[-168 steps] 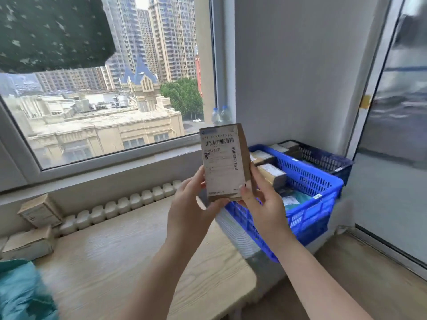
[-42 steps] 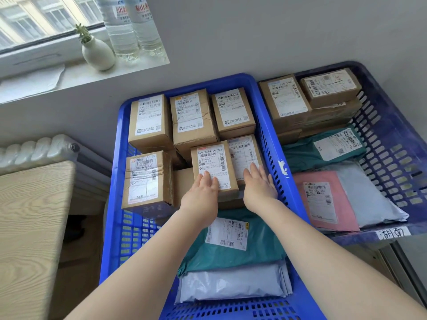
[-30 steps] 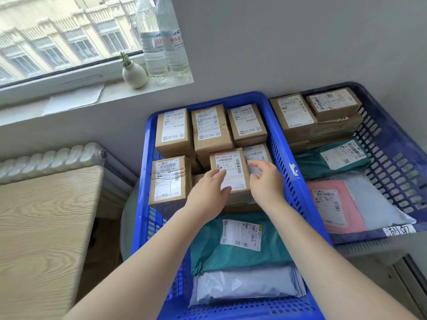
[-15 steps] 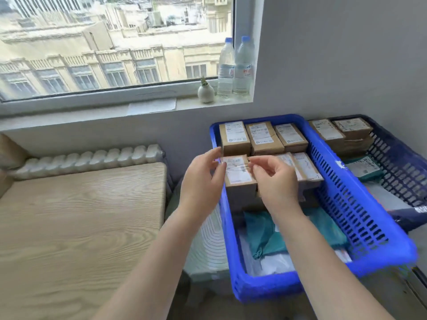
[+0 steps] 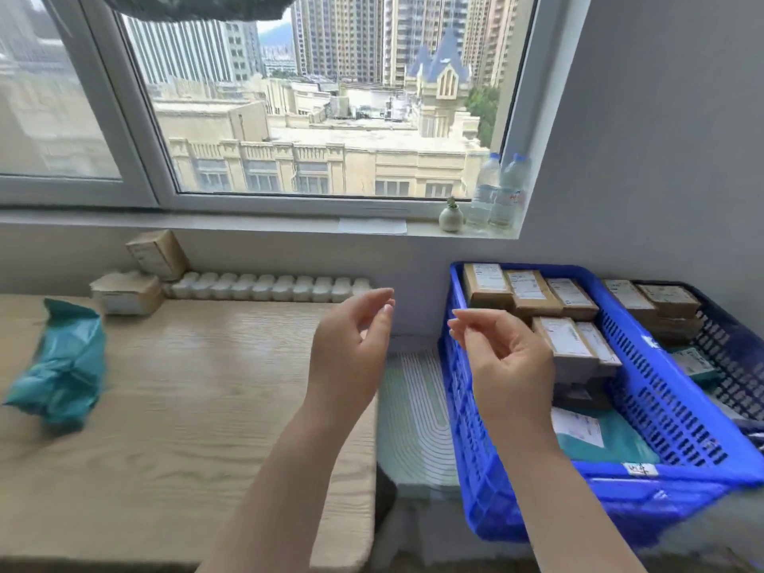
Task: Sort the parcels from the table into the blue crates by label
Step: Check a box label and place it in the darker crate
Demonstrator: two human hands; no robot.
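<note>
Both the left hand [image 5: 351, 345] and the right hand [image 5: 506, 357] hang loose and hold nothing between the wooden table [image 5: 198, 407] and the nearer blue crate [image 5: 467, 407]. A teal mailer bag [image 5: 62, 366] and two cardboard boxes [image 5: 140, 279] wait on the table's far left. Their labels look blurred from here, so a hurried read could send one to the wrong crate.

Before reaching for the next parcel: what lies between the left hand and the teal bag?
Only bare tabletop, in the head view, between left hand and teal bag.
</note>
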